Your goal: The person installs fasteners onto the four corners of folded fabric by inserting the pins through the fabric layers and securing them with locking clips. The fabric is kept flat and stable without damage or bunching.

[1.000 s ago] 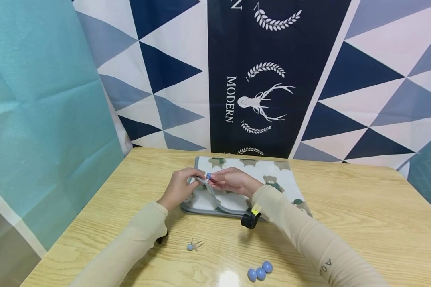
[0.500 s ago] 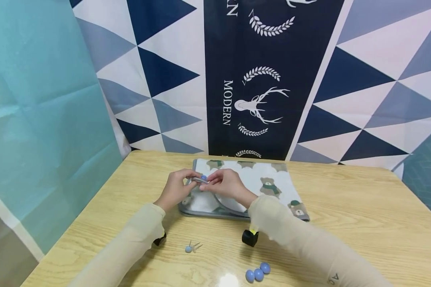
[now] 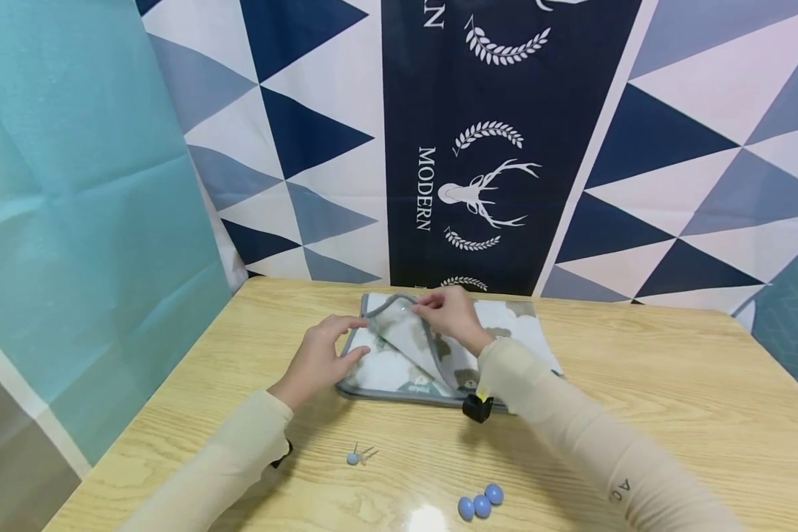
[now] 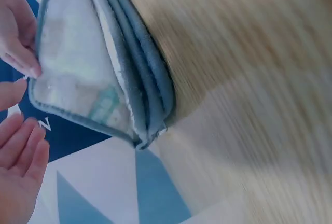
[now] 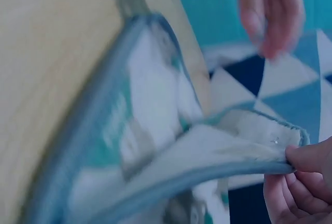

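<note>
A folded white blanket (image 3: 399,362) with a bear print and grey edging lies at the back middle of the table. My right hand (image 3: 451,314) pinches its raised upper corner and holds that layer folded back, baring the underside. In the right wrist view, thumb and fingers grip the blanket corner (image 5: 244,146), with a small shiny spot beside the thumb, too small to identify. My left hand (image 3: 319,358) stands at the blanket's left edge, thumb and fingers spread, holding nothing. The left wrist view shows the left hand (image 4: 23,167) apart from the cloth.
Three blue round caps (image 3: 482,505) lie together near the table's front. A light-blue round piece (image 3: 352,458) with thin prongs and a clear part lies left of them. A patterned curtain (image 3: 319,148) hangs behind the wooden table (image 3: 638,391).
The left hand has let go of the blanket corner and drawn back left. The right hand has moved up and right, turning the corner back. The blue piece between the hands no longer shows.
</note>
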Motion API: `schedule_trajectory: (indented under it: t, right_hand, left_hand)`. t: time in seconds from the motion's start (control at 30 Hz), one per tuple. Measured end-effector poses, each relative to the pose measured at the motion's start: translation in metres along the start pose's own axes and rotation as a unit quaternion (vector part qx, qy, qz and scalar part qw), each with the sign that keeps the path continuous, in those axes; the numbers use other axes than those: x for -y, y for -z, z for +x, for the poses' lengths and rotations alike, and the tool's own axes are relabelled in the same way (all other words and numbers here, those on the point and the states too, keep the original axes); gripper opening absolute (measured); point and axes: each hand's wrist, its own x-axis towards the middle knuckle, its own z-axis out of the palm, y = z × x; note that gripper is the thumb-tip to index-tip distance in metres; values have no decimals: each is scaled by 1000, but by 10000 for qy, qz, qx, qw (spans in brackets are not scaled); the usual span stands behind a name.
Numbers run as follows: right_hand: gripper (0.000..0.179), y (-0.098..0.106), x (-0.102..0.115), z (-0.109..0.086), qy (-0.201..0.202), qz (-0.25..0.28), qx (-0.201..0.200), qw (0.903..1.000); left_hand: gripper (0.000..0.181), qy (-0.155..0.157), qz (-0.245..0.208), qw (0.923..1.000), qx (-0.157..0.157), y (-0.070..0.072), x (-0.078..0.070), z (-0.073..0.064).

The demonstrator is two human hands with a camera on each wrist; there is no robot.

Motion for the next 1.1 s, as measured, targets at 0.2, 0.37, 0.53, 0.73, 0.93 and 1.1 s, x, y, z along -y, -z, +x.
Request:
schedule_trajectory:
  t: [0.2, 0.37, 0.53, 0.73, 0.93, 1.1]
  right_hand:
    - [25, 16, -20, 20, -832, 597, -192, 9946]
    - [28, 27, -31, 29, -1416, 759, -227, 9867]
    - [32, 37, -44, 35, -1914, 821, -251, 9777]
    - [34, 41, -65, 40, -2350, 832, -431, 9675]
    - [34, 42, -77, 41, -2623, 819, -402, 9607]
    - [33, 44, -80, 41, -2439, 701, -339, 9667]
  left_hand:
    - [33, 110, 182, 9992, 327, 5, 3, -15]
    - [37, 428, 247, 9965, 677, 8, 5, -26]
    - [41, 553, 265, 9927, 1035, 14, 0, -33]
    - [36, 373, 292, 9843, 1700, 21, -7, -39]
    - [29, -40, 134, 9671, 2541, 25, -17, -51]
    - [22, -315, 185, 9544, 2963, 24, -25, -61]
